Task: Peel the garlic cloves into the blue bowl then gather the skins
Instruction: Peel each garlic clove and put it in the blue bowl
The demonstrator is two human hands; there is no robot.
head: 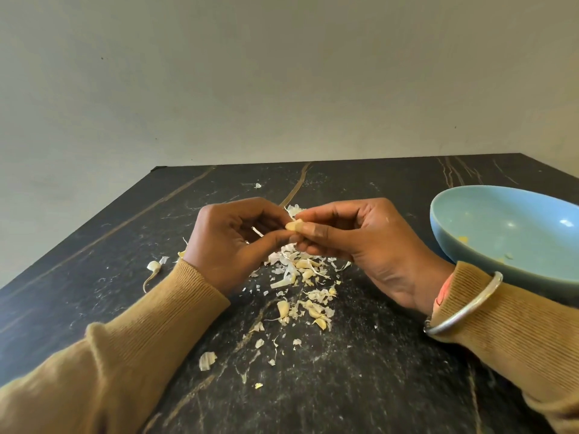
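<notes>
Pinching garlic clove (294, 226), left hand (232, 245) and right hand (363, 242); seemingly marble table (376, 371), plain wall (282, 73).

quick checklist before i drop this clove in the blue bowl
1. Grip: the garlic clove is pinched between the left hand and the right hand: ok.
2. Fully peeled: the fingers cover most of it: cannot tell.
3. Target ready: the blue bowl sits upright beside the right hand: ok.
4. Path to the bowl: nothing stands between: ok.
5. Bowl free of peel: the skins lie on the table, but the yellow bits in the bowl are too small to identify: cannot tell.
</notes>
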